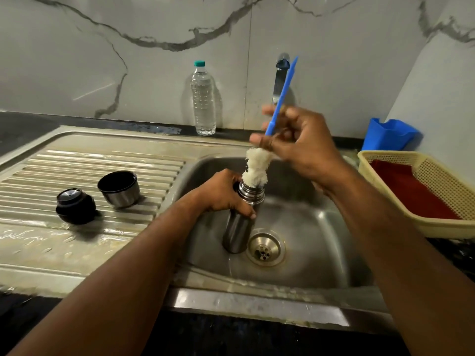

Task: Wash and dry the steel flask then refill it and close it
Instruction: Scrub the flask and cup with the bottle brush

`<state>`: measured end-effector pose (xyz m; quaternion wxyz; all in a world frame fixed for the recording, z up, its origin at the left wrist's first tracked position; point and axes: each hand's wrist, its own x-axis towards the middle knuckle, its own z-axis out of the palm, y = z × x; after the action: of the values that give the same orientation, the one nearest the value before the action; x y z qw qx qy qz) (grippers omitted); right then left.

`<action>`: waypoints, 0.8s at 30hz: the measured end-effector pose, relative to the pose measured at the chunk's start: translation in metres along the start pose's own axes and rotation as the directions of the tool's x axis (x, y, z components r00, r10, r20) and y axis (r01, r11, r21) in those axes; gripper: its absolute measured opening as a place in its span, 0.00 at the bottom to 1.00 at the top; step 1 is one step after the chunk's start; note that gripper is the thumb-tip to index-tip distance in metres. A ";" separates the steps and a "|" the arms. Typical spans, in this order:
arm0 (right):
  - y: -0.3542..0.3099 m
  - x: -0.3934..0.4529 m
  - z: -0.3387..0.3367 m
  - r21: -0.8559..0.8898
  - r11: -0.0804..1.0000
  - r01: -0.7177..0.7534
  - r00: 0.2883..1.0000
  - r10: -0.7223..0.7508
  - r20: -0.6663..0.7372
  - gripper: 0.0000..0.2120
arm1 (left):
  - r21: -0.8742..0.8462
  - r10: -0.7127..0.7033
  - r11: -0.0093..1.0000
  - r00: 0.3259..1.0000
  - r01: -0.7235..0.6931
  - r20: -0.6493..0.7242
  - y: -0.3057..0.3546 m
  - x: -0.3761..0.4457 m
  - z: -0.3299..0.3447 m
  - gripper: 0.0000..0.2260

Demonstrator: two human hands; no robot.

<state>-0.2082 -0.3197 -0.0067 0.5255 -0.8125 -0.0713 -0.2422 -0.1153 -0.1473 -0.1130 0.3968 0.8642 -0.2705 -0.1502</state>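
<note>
Now we have the sink [321,242] under both hands, and our left hand [221,194] wraps the steel flask [237,232] just below its neck, upright beside the drain. It looks rigid, wet, probably slippery; mid-body grip suits it. Our right hand [300,142] pinches the bottle brush [257,170], 1 soft head entering the mouth.

Blue-handled brush [280,98] with white bristles, silver flask [240,227], black stopper [75,205], cream basket [421,191] with red cloth [408,191], grey-veined marble wall [128,47].
</note>
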 end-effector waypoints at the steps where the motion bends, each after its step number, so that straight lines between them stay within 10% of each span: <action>1: -0.009 0.001 -0.005 0.107 0.993 0.057 0.995 -0.048 -0.090 0.19 | 0.021 0.000 1.000 1.000 -0.001 0.007 0.002 0.000 0.001 0.24; 10: -0.024 0.000 -0.021 0.048 0.981 0.187 0.959 -0.171 -0.228 0.10 | 0.116 0.039 0.993 0.999 -0.038 -0.007 0.012 -0.003 0.002 0.22; 15: -0.016 -0.006 -0.001 -0.354 0.925 0.138 0.899 -0.266 -0.347 0.13 | 0.177 0.058 0.983 0.998 -0.051 -0.034 0.016 -0.004 0.006 0.19; 24: 0.010 -0.009 0.009 -0.126 0.988 0.089 0.995 -0.081 0.065 0.06 | 0.173 0.035 0.984 0.999 -0.031 -0.019 0.008 -0.001 -0.001 0.22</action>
<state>-0.2095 -0.3149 -0.0220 0.4587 -0.8478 -0.1057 -0.2442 -0.1184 -0.1505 -0.1065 0.3256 0.8923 -0.2926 -0.1102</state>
